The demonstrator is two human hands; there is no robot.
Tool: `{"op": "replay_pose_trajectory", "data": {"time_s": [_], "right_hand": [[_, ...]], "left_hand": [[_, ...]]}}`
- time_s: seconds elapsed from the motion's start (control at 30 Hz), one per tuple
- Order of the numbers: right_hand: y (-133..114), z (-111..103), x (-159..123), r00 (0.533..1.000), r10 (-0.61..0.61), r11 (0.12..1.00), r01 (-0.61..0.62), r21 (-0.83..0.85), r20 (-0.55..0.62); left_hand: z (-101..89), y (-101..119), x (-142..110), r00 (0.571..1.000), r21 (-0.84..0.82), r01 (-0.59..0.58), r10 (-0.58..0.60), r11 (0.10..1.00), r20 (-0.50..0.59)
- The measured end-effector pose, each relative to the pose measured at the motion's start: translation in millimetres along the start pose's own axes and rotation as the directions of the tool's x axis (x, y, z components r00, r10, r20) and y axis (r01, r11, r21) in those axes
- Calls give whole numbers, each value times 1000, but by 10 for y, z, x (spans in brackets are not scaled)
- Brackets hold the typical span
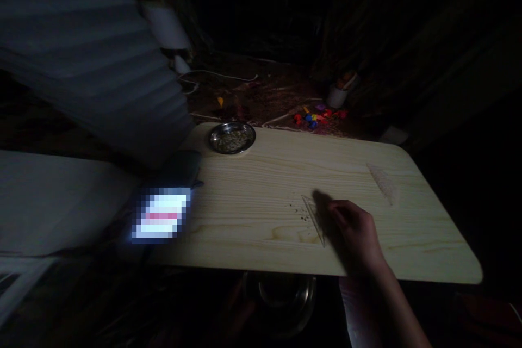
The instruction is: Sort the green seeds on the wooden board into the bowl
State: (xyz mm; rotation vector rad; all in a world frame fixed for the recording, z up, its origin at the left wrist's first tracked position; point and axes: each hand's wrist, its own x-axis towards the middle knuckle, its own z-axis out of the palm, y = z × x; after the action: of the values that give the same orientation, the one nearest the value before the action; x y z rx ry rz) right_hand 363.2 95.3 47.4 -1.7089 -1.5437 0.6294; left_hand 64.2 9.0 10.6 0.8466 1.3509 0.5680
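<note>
My right hand [359,228] is over the table with thumb and fingertips pinched together; what they hold, if anything, is too small or dark to name. Just left of it, a thin clear triangular outline [313,220] lies on the wood, partly in the hand's shadow. Small dark specks [302,213] are scattered beside that outline. Below the table's front edge is a shiny metal bowl [308,304], its inside mostly dark. My left hand [240,304] shows dimly at the bowl's left side and seems to grip it.
A long heap of pale grains [383,182] lies on the wooden table [261,234]. Near its back edge stands a metal plate [232,138] with greenish and pale bits. A lit, blurred screen [161,215] is at left. Colourful small pieces [314,118] and a container [337,97] are on the floor.
</note>
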Motion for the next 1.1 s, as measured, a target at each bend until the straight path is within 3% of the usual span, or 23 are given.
{"op": "replay_pose_trajectory", "data": {"time_s": [0.23, 0.57, 0.77, 0.93, 1.1], "right_hand": [[94, -246, -170, 996, 90, 995, -91, -42, -12], [-108, -92, -236, 992, -10, 1000, 10, 1, 125], [-108, -66, -219, 993, -20, 1000, 20, -2, 114], [-155, -23, -246, 978, -53, 998, 58, -20, 201], [-166, -105, -297, 990, -10, 1000, 14, -27, 140]], "left_hand": [[-112, -30, 51, 998, 31, 57, -57, 998, 6], [-153, -259, 109, 996, 25, 41, -39, 999, -84], [-144, -600, 231, 989, -3, 36, -36, 999, -141], [-119, -867, 359, 977, -20, 22, -26, 1000, -210], [-137, -910, 381, 972, 14, 40, -35, 999, -232]]}}
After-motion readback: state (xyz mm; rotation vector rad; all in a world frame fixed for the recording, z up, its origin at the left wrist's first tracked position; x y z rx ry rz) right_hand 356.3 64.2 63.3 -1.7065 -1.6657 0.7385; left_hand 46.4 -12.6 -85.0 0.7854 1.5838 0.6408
